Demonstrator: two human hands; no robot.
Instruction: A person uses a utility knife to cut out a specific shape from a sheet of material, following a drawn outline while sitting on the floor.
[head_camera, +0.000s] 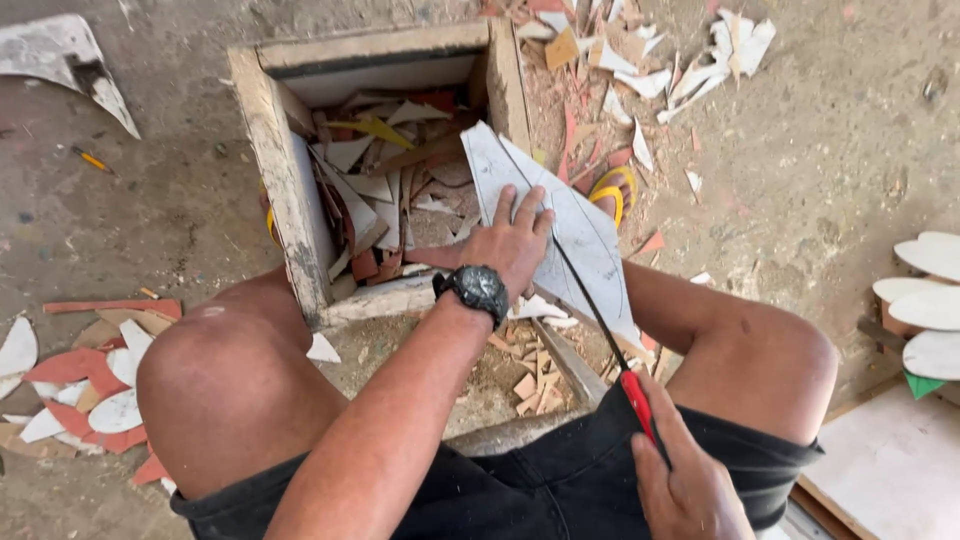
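**Sawing under way on the white sheet**

Your left hand lies flat with fingers spread on the white sheet, pinning it to the corner of the wooden box. Your right hand is clenched round the red handle of the saw, whose blade runs up across the sheet. Curved lines are marked on it; the cut looks only partly made. Offcuts fill the box, and finished rounded pieces are stacked at right.

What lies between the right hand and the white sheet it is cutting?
In the head view, only the saw: its red handle in the right hand, its thin blade crossing the white sheet.
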